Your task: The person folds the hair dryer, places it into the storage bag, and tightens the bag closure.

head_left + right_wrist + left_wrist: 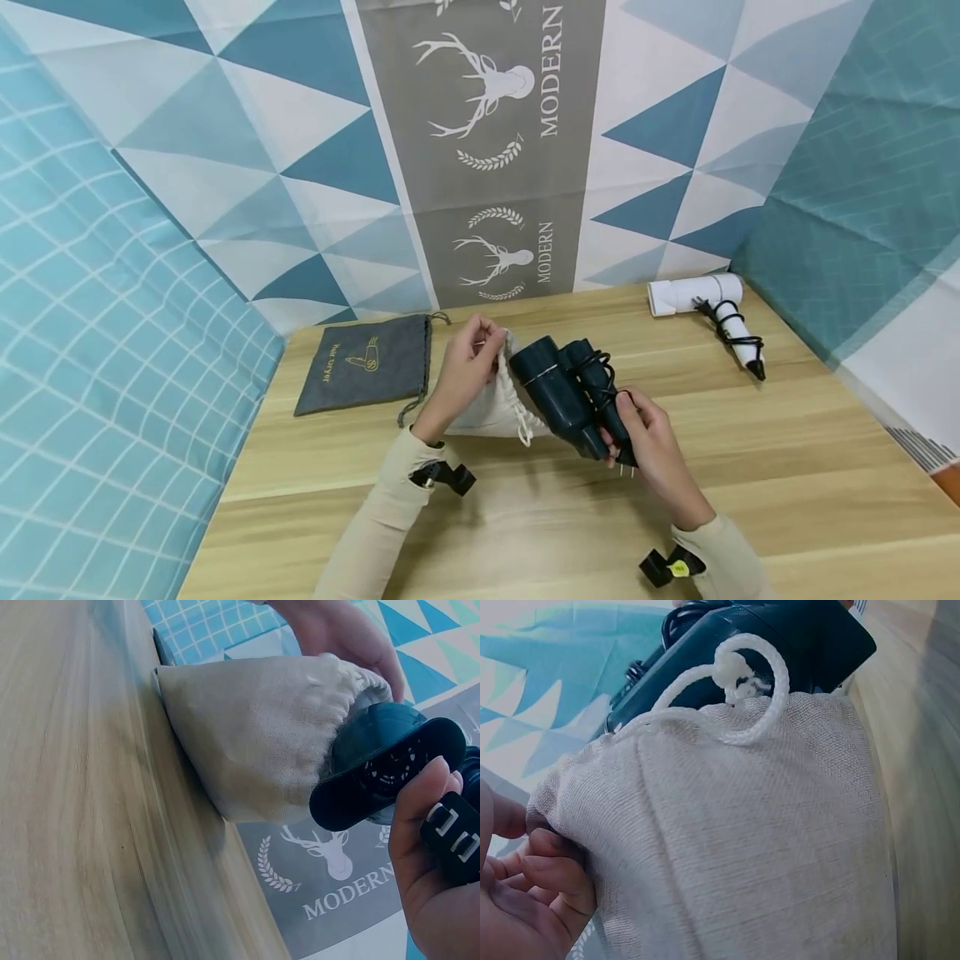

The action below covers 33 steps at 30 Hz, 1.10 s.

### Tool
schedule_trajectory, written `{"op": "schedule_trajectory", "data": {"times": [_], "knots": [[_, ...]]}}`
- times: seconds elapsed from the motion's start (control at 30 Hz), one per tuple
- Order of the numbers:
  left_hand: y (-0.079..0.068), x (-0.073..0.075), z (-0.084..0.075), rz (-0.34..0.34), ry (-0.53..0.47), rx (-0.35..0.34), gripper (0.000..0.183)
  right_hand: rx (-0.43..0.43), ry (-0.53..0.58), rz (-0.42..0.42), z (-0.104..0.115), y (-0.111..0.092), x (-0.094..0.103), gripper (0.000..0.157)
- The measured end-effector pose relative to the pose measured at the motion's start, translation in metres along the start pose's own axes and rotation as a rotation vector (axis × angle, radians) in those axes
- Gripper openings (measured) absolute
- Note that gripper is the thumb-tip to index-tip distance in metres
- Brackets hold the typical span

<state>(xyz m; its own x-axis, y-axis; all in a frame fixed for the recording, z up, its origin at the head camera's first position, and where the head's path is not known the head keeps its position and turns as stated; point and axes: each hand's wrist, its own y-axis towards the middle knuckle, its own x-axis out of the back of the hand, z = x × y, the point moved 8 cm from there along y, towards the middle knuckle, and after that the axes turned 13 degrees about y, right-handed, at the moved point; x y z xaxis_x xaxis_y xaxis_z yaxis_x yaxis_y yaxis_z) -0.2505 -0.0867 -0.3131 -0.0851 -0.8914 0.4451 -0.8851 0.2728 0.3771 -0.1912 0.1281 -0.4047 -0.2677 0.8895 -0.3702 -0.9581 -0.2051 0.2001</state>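
Near the frame's centre, your left hand [468,358] pinches the beige cloth drawstring bag [480,412] by its rim [821,709], probably to keep it spread, while your right hand [656,433] grips the dark-blue plastic hair dryer [558,400] by its cord-wrapped handle [606,404].

My sleeved forearms [378,525] reach forward and slant toward each other, my left hand [465,362] pinching with thumb and fingertips, while my right hand [654,435] angles inward, thumb on top and fingers curled beneath in a grip
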Motion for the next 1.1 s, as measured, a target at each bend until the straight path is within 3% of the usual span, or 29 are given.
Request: {"op": "schedule_trajectory", "data": {"times": [0.3, 0.5, 0.63, 0.83, 0.97, 1.1], "knots": [[-0.005, 0.012, 0.012, -0.085, 0.055, 0.026, 0.018, -0.001, -0.072, 0.089, -0.005, 0.000, -0.008, 0.022], [-0.001, 0.016, 0.027, -0.105, 0.203, -0.006, 0.018, -0.017, -0.131, 0.202, -0.002, -0.002, -0.025, 0.019], [0.000, 0.018, 0.024, -0.086, 0.288, -0.055, 0.016, -0.035, -0.165, 0.199, 0.002, -0.002, -0.032, 0.018], [0.000, 0.015, 0.017, -0.015, 0.414, -0.099, 0.012, -0.022, -0.186, 0.079, 0.005, 0.000, -0.026, 0.021], [-0.001, 0.000, 0.021, 0.135, 0.485, -0.090, 0.013, 0.008, -0.152, 0.007, 0.004, 0.000, -0.018, 0.022], [-0.004, -0.013, 0.027, 0.249, 0.507, -0.077, 0.016, 0.032, -0.147, 0.000, 0.001, 0.000, -0.018, 0.021]]}}
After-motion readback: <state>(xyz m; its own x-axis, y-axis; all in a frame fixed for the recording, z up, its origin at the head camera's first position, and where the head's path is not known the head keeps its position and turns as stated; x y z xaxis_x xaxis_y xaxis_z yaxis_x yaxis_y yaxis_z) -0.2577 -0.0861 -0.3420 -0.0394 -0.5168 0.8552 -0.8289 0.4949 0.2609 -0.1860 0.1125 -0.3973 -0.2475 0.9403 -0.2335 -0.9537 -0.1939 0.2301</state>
